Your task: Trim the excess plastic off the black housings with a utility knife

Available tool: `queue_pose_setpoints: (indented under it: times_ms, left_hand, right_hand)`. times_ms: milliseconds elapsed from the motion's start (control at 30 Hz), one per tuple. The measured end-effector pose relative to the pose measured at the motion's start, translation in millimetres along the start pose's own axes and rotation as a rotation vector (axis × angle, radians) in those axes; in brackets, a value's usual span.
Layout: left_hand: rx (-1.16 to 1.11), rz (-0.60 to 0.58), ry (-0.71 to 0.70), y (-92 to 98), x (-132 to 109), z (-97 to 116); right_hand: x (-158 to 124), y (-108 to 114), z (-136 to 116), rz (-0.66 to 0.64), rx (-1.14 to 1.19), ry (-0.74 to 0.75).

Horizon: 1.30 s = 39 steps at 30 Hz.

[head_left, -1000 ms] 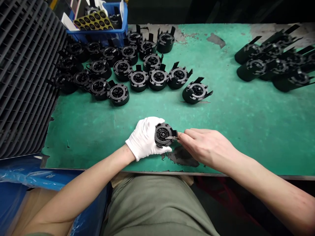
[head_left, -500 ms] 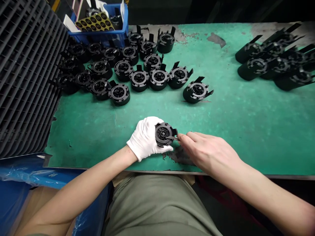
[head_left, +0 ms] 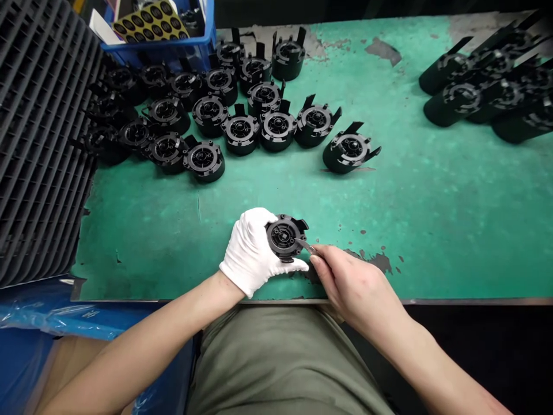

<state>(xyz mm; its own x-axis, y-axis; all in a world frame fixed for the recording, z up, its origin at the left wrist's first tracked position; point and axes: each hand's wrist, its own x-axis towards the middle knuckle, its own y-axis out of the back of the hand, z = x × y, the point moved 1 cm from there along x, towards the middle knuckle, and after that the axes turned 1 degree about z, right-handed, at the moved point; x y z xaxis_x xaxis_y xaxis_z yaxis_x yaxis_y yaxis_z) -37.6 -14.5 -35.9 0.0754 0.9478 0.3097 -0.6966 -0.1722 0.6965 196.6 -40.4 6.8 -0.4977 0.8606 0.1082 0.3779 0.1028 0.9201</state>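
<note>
My left hand (head_left: 250,249), in a white glove, is wrapped around the side of a round black plastic housing (head_left: 283,236). The housing's ribbed round face points up, and short tabs stick out from its rim. In my bare right hand (head_left: 349,276) is a thin, pointed metal blade (head_left: 306,246), pinched between thumb and fingers; its handle is hidden in the hand. The blade's tip lies at the right part of the housing's face, near the inner ring. Whether it touches the plastic I cannot tell.
Several similar black housings (head_left: 242,134) stand grouped on the green tabletop (head_left: 432,230), one (head_left: 351,148) a little apart. More housings (head_left: 451,104) are at the far right. A blue bin (head_left: 164,55) holding a sticker sheet (head_left: 149,22) sits behind. Stacked black grids (head_left: 38,144) rise at the left.
The housing has turned slightly in my left hand, its face now more toward me. My right hand has shifted a little lower, with the blade tilted more steeply. The camera view has shifted.
</note>
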Motion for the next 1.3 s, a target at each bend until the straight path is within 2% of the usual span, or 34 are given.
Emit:
queue_pose_setpoints:
  times_ms: [367,900,1067,1300]
  left_hand:
    - [-0.011,-0.053,0.069,0.6,2.2,3.5]
    - [-0.036,-0.075,0.098,2.5,4.3,5.9]
    - [-0.033,-0.06,0.085,2.2,3.2,5.7]
    - [-0.039,-0.063,0.095,1.6,3.2,4.9]
  right_hand:
    - [7.0,-3.1,5.6,-0.041,0.017,0.037]
    - [11.5,0.6,6.7,-0.06,0.04,0.059]
    - [10.6,2.6,2.4,-0.087,-0.057,0.019]
    - [12.2,3.7,3.0,-0.063,0.008,0.013]
